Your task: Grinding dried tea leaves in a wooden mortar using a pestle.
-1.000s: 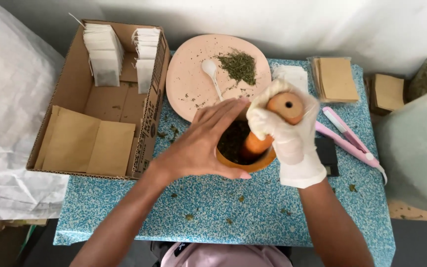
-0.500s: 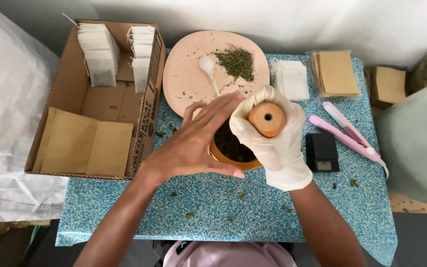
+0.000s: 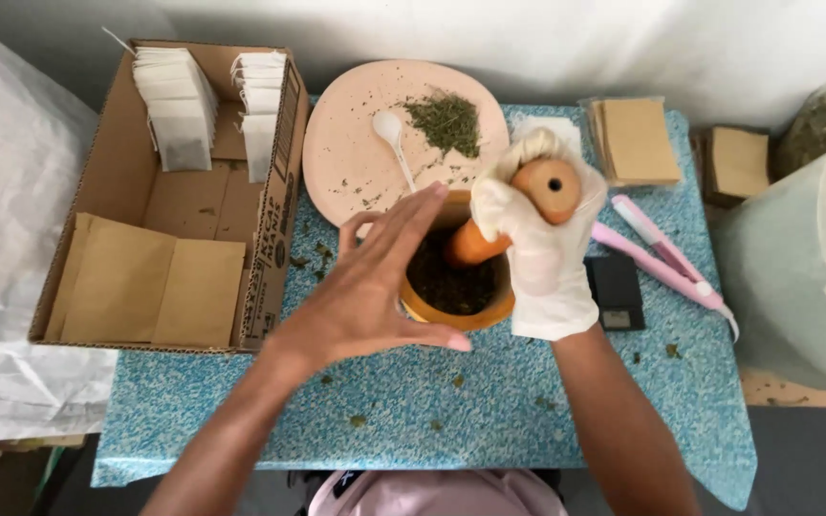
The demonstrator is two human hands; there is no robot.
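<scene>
Right hand (image 3: 542,253), gloved, is closed around a wooden pestle (image 3: 518,205) set in the mortar (image 3: 456,287); left hand (image 3: 375,287), open, steadies the rim. Grinding of dried herbs (image 3: 451,282) is judged under way; firm downward pressure is called for.

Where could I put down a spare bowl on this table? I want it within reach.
Free: the front strip of the table below the mortar, scattered with leaf bits. Crowded: the back, with plate, packets, sealer, scale and box at left.

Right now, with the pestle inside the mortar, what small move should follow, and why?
Probably press the pestle down and turn it again. The gloved right hand grips it tilted into the wooden mortar, the bare left hand shields the rim, and the dark herbs inside look coarse.
</scene>
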